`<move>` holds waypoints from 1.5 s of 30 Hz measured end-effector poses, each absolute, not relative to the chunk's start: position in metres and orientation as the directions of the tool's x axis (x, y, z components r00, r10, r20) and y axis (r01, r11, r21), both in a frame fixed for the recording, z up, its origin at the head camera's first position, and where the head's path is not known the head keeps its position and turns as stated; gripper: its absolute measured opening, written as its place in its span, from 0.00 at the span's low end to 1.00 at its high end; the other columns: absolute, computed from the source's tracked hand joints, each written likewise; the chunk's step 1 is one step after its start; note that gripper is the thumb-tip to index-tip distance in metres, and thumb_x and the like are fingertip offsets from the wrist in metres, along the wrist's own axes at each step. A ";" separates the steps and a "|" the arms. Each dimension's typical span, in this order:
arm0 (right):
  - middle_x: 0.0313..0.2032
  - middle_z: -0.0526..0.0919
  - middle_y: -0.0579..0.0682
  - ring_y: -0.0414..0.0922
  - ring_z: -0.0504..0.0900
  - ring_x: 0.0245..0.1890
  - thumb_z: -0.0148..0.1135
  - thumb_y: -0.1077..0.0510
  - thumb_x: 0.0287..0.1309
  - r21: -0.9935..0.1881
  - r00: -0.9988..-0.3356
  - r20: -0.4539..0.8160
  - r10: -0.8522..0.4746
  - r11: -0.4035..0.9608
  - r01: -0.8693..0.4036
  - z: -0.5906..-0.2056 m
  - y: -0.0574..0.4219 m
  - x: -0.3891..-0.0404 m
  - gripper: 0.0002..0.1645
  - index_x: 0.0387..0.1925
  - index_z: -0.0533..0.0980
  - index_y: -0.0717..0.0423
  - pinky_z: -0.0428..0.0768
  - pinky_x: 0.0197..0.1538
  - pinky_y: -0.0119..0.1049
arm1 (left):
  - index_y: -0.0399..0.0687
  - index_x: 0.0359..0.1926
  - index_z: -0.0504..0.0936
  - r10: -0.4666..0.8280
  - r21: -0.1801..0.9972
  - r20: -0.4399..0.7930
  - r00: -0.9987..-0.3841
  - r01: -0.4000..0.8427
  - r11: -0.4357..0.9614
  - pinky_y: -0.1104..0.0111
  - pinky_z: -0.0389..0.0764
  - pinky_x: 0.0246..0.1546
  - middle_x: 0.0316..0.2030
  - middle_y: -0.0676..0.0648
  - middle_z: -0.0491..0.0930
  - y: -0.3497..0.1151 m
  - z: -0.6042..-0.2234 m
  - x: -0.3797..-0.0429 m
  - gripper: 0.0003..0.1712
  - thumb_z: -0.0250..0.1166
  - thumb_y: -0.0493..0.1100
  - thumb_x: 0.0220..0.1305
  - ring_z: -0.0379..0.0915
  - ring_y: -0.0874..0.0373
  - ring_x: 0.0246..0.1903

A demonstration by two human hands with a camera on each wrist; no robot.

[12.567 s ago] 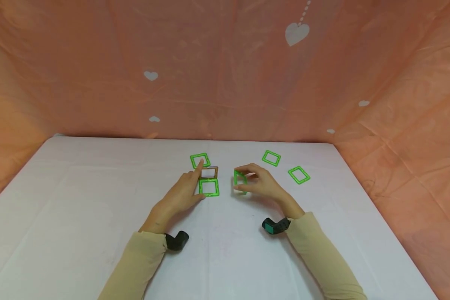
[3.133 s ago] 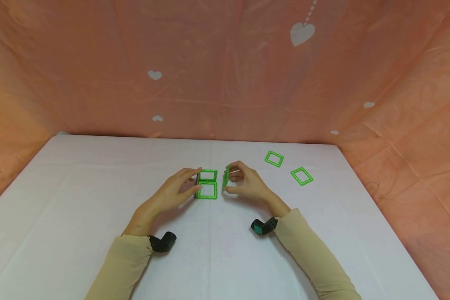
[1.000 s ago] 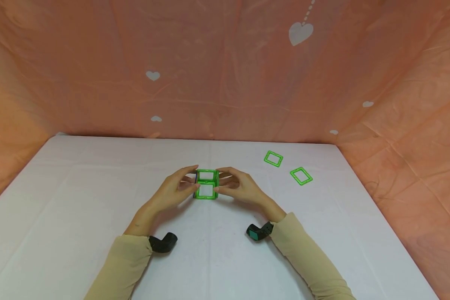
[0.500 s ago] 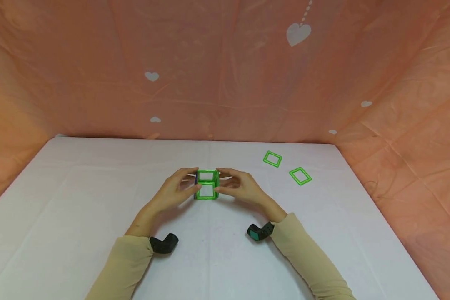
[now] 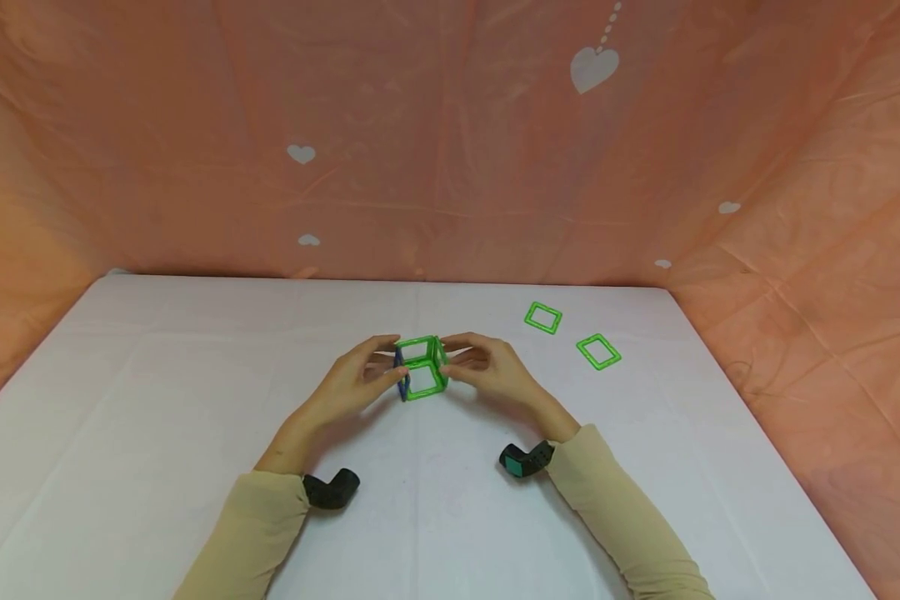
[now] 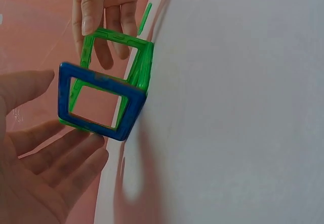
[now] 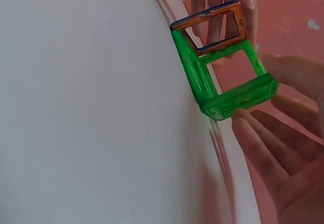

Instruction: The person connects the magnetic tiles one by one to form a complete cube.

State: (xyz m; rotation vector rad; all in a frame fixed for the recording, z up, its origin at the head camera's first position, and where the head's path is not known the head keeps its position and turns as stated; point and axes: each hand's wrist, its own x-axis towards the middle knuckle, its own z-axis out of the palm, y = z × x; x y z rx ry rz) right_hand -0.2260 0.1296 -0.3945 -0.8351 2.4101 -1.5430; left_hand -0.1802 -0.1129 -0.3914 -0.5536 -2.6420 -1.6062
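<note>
Between both hands, in the head view, stands a partly built box of square magnetic tiles [image 5: 423, 362]. Green frames form its base, back and right side. The left side is a blue tile [image 6: 64, 90]; its inner face shows orange [image 7: 240, 24] in the right wrist view. My left hand [image 5: 355, 377] holds the blue tile by its edges, thumb at the front and fingers behind. At the opposite side, my right hand [image 5: 501, 371] pinches the green side tile [image 7: 243, 96] likewise. The box sits tilted, turned slightly from square.
Two loose green tiles, a farther one [image 5: 547, 308] and a nearer one [image 5: 588, 356], lie flat to the right on the white-covered table [image 5: 420, 517]. An orange cloth [image 5: 450, 167] with white hearts hangs behind. A black camera [image 5: 332, 489] is on the left wrist, another [image 5: 527, 459] on the right.
Tiles that lay flat or were held separately have been joined into the box. The right hand brought its green tile against it. In the last half second, the box has tilted and shifted slightly right.
</note>
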 end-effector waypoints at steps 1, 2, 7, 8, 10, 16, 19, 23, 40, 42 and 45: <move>0.54 0.79 0.62 0.55 0.83 0.48 0.67 0.63 0.56 -0.876 -0.832 0.164 -0.531 0.310 -0.370 -0.394 0.130 -0.226 0.27 0.58 0.74 0.64 0.82 0.50 0.43 | 0.32 0.63 0.67 0.296 0.859 0.182 -0.938 0.298 0.416 0.52 0.76 0.55 0.54 0.33 0.76 -0.113 -0.391 -0.180 0.29 0.63 0.40 0.65 0.78 0.42 0.52; 0.54 0.79 0.62 0.56 0.83 0.48 0.67 0.63 0.56 -0.873 -0.832 0.170 -0.527 0.311 -0.376 -0.394 0.131 -0.226 0.26 0.57 0.74 0.65 0.82 0.50 0.43 | 0.32 0.63 0.68 0.297 0.857 0.182 -0.937 0.299 0.420 0.52 0.76 0.55 0.54 0.33 0.76 -0.112 -0.391 -0.180 0.29 0.63 0.40 0.65 0.78 0.42 0.51; 0.47 0.83 0.61 0.51 0.84 0.39 0.67 0.63 0.56 -0.852 -0.839 0.211 -0.501 0.327 -0.409 -0.394 0.133 -0.228 0.21 0.52 0.78 0.64 0.82 0.41 0.35 | 0.31 0.62 0.68 0.306 0.846 0.199 -0.931 0.321 0.425 0.52 0.76 0.55 0.52 0.33 0.76 -0.111 -0.390 -0.180 0.27 0.62 0.38 0.65 0.78 0.42 0.50; 0.46 0.84 0.60 0.50 0.84 0.37 0.67 0.63 0.56 -0.849 -0.841 0.219 -0.495 0.329 -0.415 -0.394 0.134 -0.229 0.20 0.51 0.78 0.63 0.81 0.39 0.33 | 0.30 0.62 0.68 0.307 0.843 0.204 -0.930 0.326 0.427 0.52 0.76 0.55 0.52 0.33 0.76 -0.111 -0.390 -0.180 0.27 0.61 0.38 0.65 0.77 0.42 0.50; 0.43 0.85 0.59 0.48 0.83 0.34 0.67 0.63 0.56 -0.849 -0.843 0.227 -0.489 0.325 -0.417 -0.394 0.134 -0.229 0.19 0.50 0.79 0.63 0.79 0.35 0.31 | 0.30 0.62 0.68 0.305 0.838 0.213 -0.928 0.334 0.431 0.52 0.76 0.55 0.51 0.33 0.77 -0.111 -0.391 -0.181 0.26 0.61 0.37 0.66 0.77 0.41 0.50; 0.42 0.85 0.60 0.51 0.83 0.31 0.66 0.62 0.57 -0.846 -0.840 0.237 -0.488 0.322 -0.425 -0.394 0.136 -0.229 0.18 0.49 0.79 0.63 0.80 0.36 0.31 | 0.30 0.61 0.69 0.294 0.840 0.200 -0.935 0.318 0.439 0.52 0.77 0.54 0.48 0.34 0.78 -0.109 -0.392 -0.181 0.25 0.61 0.35 0.65 0.77 0.43 0.48; 0.42 0.85 0.58 0.53 0.84 0.32 0.66 0.61 0.57 -0.847 -0.853 0.228 -0.470 0.336 -0.412 -0.394 0.135 -0.229 0.17 0.49 0.79 0.62 0.80 0.35 0.31 | 0.31 0.60 0.70 0.293 0.836 0.203 -0.934 0.321 0.444 0.53 0.77 0.53 0.47 0.35 0.78 -0.109 -0.392 -0.181 0.24 0.61 0.35 0.65 0.78 0.44 0.47; 0.42 0.85 0.57 0.53 0.84 0.32 0.66 0.61 0.57 -0.854 -0.874 0.208 -0.439 0.354 -0.381 -0.393 0.134 -0.229 0.17 0.48 0.80 0.60 0.79 0.31 0.30 | 0.32 0.60 0.70 0.295 0.837 0.193 -0.936 0.314 0.448 0.53 0.77 0.52 0.46 0.35 0.78 -0.108 -0.392 -0.181 0.24 0.61 0.36 0.65 0.78 0.45 0.46; 0.45 0.81 0.69 0.60 0.84 0.39 0.63 0.68 0.57 -0.872 -0.887 0.184 -0.423 0.346 -0.346 -0.374 0.126 -0.215 0.20 0.52 0.75 0.71 0.79 0.37 0.26 | 0.34 0.64 0.68 0.299 0.846 0.165 -0.940 0.290 0.447 0.55 0.78 0.51 0.43 0.38 0.80 -0.105 -0.392 -0.182 0.27 0.60 0.38 0.67 0.78 0.46 0.46; 0.48 0.80 0.69 0.60 0.84 0.40 0.64 0.67 0.57 -0.883 -0.884 0.187 -0.428 0.321 -0.342 -0.382 0.127 -0.220 0.22 0.53 0.74 0.70 0.80 0.38 0.27 | 0.34 0.65 0.66 0.299 0.847 0.162 -0.941 0.288 0.447 0.55 0.78 0.51 0.43 0.38 0.80 -0.105 -0.391 -0.182 0.28 0.60 0.38 0.67 0.78 0.46 0.46; 0.51 0.79 0.67 0.58 0.84 0.43 0.66 0.65 0.56 -0.894 -0.881 0.190 -0.433 0.294 -0.338 -0.392 0.129 -0.227 0.24 0.55 0.74 0.68 0.81 0.41 0.29 | 0.35 0.66 0.65 0.310 0.839 0.170 -0.935 0.303 0.453 0.55 0.78 0.51 0.42 0.39 0.80 -0.104 -0.392 -0.183 0.29 0.59 0.39 0.67 0.78 0.47 0.45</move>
